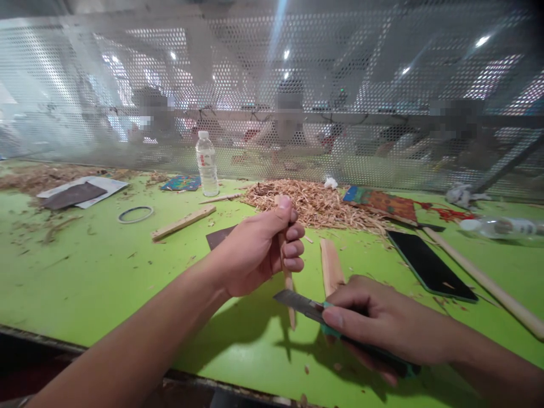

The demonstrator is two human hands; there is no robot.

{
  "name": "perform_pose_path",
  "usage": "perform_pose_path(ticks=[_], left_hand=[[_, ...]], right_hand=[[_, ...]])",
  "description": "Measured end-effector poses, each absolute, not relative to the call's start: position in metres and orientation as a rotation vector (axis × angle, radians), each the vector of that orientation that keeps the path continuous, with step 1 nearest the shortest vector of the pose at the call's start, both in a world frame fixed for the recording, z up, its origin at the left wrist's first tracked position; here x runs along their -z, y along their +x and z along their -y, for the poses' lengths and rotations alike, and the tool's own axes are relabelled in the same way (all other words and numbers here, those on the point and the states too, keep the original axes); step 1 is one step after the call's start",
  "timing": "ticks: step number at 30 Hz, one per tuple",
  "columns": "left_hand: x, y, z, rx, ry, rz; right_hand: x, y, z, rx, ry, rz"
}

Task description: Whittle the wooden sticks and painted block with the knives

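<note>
My left hand (pixel 267 243) is closed around a thin wooden stick (pixel 289 286), whose pointed lower end sticks out below the fist, aimed down towards me. In my right hand (pixel 378 323) is a utility knife (pixel 306 306) with a green and black handle. Its bare blade points left and lies across the lower part of the stick; whether it touches the wood I cannot tell. Behind the right hand a flat piece of wood (pixel 331 263) rests on the green table (pixel 127 289). Dark sandpaper (pixel 219 235) lies partly hidden behind my left forearm.
Wood shavings (pixel 297 198) are heaped at the back middle. A water bottle (pixel 207 167) stands upright; another bottle (pixel 501 226) lies at right. A phone (pixel 431 266), a wooden rod (pixel 484 283), a wooden strip (pixel 185 222) and a tape ring (pixel 136 214) lie around. A perforated screen (pixel 238 73) closes the back.
</note>
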State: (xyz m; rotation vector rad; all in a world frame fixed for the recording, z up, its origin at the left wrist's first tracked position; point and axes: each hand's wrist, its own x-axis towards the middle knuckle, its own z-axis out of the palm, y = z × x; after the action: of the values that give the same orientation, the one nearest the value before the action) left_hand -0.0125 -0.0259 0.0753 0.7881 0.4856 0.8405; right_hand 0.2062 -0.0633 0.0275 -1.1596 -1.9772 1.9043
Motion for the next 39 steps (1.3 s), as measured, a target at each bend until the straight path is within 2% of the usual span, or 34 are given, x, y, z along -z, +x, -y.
perform_pose_path(ticks=[14,19,23,31,39], left_hand=[[-0.078,-0.014,0.021,-0.962,0.733,-0.595],[-0.075,-0.012,0.024,-0.925,0.789,-0.616],[-0.074,-0.01,0.025,-0.934,0.816,-0.623],[-0.076,-0.017,0.018,-0.992,0.712,-0.601],[-0.074,-0.02,0.016,-0.957,0.729,-0.477]], right_hand=[[-0.03,0.205,0.072,-2.184,-1.291,2.016],[-0.032,0.204,0.069,-1.972,-1.212,1.891],[-0.029,0.2,0.068,-1.94,-1.236,1.918],[-0.031,0.202,0.072,-2.262,-1.314,1.976],[-0.024,0.204,0.065,-2.375,-1.278,1.961]])
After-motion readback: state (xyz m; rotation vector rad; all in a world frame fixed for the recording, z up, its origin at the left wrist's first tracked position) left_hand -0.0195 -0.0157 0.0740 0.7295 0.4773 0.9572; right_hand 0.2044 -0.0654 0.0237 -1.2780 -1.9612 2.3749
